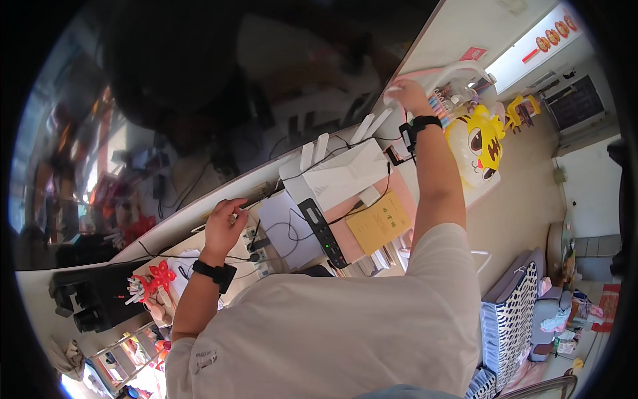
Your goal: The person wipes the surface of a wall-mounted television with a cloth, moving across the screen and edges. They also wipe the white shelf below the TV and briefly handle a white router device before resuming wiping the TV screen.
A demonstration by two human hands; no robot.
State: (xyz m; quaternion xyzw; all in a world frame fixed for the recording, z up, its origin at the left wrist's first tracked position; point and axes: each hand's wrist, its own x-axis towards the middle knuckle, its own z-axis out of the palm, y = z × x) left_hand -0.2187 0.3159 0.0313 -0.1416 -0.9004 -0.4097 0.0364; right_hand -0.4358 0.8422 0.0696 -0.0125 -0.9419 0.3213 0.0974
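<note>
Before me is a large dark television screen (259, 90) with a glossy, reflecting face. My right hand (412, 97) is stretched out to the screen's right edge. Its fingers grip a white piece, perhaps a tissue or cloth (393, 99), partly covered by the hand. My left hand (224, 227) is by the lower edge of the screen, above cables and a power strip (259, 252). Its fingers are loosely bent and apart, with nothing seen in them. Both wrists wear black straps with small devices.
Between my arms are a white router (344, 174) with raised antennas, a printer's black control panel (323, 232) and a yellow booklet (379, 222). A tiger-faced balloon (476, 144) stands right of my right forearm. A red pen holder (144, 287) is at left. Loose cables cross the surface.
</note>
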